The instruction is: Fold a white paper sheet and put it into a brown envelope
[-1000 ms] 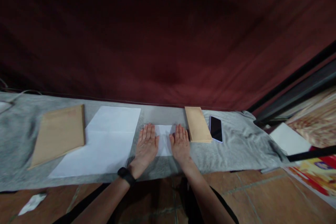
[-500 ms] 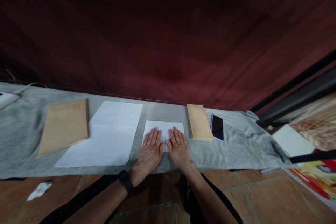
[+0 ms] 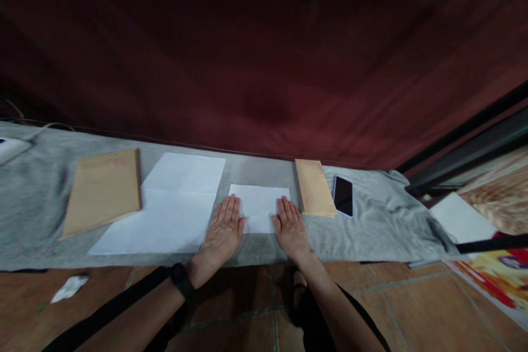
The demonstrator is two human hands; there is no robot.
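A folded white sheet of paper [image 3: 259, 206] lies flat on the grey cloth [image 3: 383, 231] in front of me. My left hand [image 3: 225, 231] rests flat over its left edge, fingers stretched out and holding nothing. Over the right edge lies my right hand [image 3: 292, 229], also flat with its fingers extended. To the left of my left hand are larger white sheets [image 3: 177, 203] with a crease across them. A stack of small brown envelopes [image 3: 315, 187] sits just right of the folded sheet.
A large brown envelope [image 3: 103, 190] overlaps the white sheets at the left. Beyond the small envelopes lies a phone [image 3: 343, 196]. A dark red curtain [image 3: 264, 66] hangs behind the cloth-covered surface. On the tiled floor is a crumpled white paper [image 3: 70, 288].
Both hands have slid apart across the folded sheet, the left one leftward and the right one rightward, from its middle to its side edges. The view has shifted slightly.
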